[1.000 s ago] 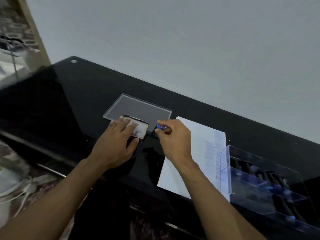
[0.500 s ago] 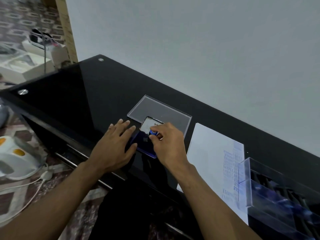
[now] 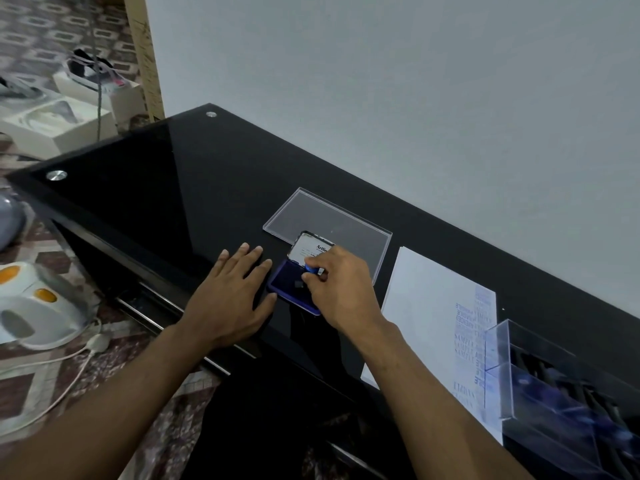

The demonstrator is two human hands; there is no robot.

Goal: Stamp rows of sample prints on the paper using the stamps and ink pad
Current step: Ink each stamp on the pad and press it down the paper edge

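I judge inking underway: right hand (image 3: 341, 292) pinches small blue-handled stamp (image 3: 312, 270) on open blue ink pad (image 3: 290, 284); left hand (image 3: 231, 296) lies spread beside pad. Press evenly, lift straight.

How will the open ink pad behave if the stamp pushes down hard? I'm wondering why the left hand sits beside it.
The ink pad looks thin and light on glossy black table, so it probably slides easily. The left hand lies flat, thumb against its edge, likely bracing. Its raised lid might wobble.
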